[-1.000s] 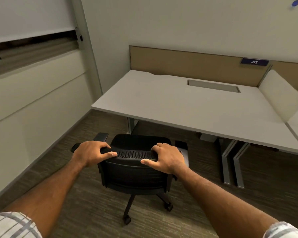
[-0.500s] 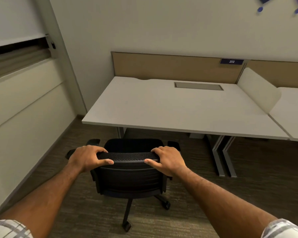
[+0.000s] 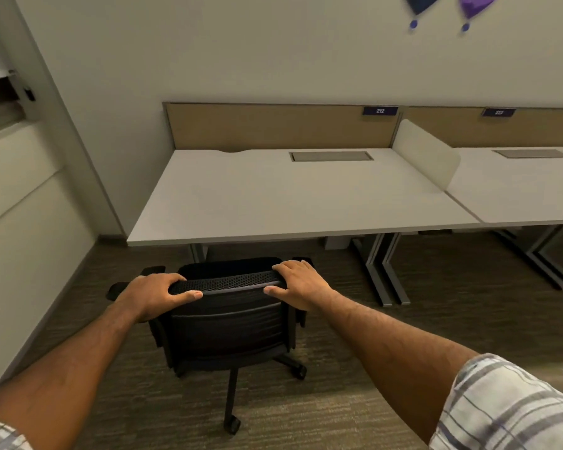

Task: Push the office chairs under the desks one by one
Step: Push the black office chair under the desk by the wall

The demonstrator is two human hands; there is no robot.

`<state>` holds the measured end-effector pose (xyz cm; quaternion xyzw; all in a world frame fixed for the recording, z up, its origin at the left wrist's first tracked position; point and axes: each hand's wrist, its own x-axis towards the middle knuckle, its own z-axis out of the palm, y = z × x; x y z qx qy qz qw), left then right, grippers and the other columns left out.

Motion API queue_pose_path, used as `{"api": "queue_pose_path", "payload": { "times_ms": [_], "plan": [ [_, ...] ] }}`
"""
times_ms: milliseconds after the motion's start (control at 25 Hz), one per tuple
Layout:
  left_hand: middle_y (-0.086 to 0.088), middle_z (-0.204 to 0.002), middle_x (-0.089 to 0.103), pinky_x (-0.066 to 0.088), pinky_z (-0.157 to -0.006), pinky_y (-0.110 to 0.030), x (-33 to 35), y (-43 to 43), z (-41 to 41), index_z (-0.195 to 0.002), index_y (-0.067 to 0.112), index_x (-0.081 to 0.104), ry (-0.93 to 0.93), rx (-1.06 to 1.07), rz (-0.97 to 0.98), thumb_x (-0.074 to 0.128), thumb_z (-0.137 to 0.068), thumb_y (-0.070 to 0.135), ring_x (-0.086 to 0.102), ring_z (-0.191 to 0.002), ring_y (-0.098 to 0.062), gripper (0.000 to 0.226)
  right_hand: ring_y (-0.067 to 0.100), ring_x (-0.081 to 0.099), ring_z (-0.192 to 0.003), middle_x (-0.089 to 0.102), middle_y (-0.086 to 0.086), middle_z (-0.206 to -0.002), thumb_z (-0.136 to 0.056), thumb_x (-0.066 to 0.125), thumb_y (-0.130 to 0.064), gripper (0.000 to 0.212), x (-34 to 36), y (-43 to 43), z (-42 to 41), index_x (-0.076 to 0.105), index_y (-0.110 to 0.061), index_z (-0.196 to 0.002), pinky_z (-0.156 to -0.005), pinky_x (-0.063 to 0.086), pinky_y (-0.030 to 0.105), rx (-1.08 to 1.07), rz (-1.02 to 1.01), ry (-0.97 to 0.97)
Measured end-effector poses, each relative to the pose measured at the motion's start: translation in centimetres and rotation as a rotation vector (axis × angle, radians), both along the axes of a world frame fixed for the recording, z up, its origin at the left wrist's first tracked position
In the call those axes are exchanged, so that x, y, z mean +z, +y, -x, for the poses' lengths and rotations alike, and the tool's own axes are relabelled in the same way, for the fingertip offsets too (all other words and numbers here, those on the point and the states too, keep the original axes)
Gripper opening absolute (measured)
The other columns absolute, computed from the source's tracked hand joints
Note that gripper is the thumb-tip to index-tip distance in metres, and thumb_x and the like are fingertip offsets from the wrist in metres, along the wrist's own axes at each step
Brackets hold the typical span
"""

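Note:
A black office chair [image 3: 228,332] on castors stands on the carpet just in front of the white desk [image 3: 273,203] labelled 212. Its back faces me and its seat front is at the desk's front edge. My left hand [image 3: 150,295] grips the left end of the backrest's top rail. My right hand [image 3: 301,284] grips the right end of the same rail. Both arms reach forward over the carpet.
A wall and low ledge [image 3: 23,222] run close along the left of the chair. Grey desk legs [image 3: 382,271] stand to the right of the chair. A white divider [image 3: 426,154] separates a second white desk [image 3: 527,190] at the right.
The chair has rolled forward toward the desk with both hands on its backrest, and my view has swung right, which brings the second desk into sight.

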<state>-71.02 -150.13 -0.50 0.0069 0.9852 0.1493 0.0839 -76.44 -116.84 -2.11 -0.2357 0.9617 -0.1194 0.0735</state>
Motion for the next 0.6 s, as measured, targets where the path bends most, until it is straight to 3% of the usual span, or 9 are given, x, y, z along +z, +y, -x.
{"api": "queue_pose_path", "payload": {
  "times_ms": [200,440,600],
  "plan": [
    [0.006,-0.14,0.061,0.044,-0.103,-0.039,1.1,3.4,0.7,-0.146,0.034,0.048,-0.001,-0.085,0.041,0.011,-0.046,0.11,0.059,-0.123,-0.015,0.131,0.03,0.018,-0.154,0.019,0.011,-0.168,-0.09,0.058,-0.069,0.092,1.2,3.2,-2.4,0.025,-0.02,-0.16,-0.125,0.023,0.049,-0.12,-0.008,-0.025],
    [0.003,-0.158,0.043,0.037,-0.113,-0.041,2.6,15.5,3.8,-0.155,0.029,0.034,0.084,-0.371,0.109,0.01,-0.05,0.109,0.043,-0.141,-0.016,0.135,0.029,0.015,-0.156,0.017,0.01,-0.169,-0.087,0.06,-0.073,0.1,2.9,12.4,-6.2,0.024,-0.017,-0.161,-0.126,0.021,0.047,-0.243,-0.044,0.057],
    [-0.001,-0.169,0.017,0.02,-0.124,-0.048,1.8,25.7,4.4,-0.161,0.03,0.014,0.136,-0.542,0.185,0.015,-0.051,0.11,0.021,-0.153,-0.021,0.136,0.03,0.005,-0.158,0.007,0.008,-0.172,-0.082,0.056,-0.081,0.108,2.3,20.4,-9.6,0.015,-0.022,-0.163,-0.127,0.016,0.05,-0.378,-0.09,0.031]
  ]
}}
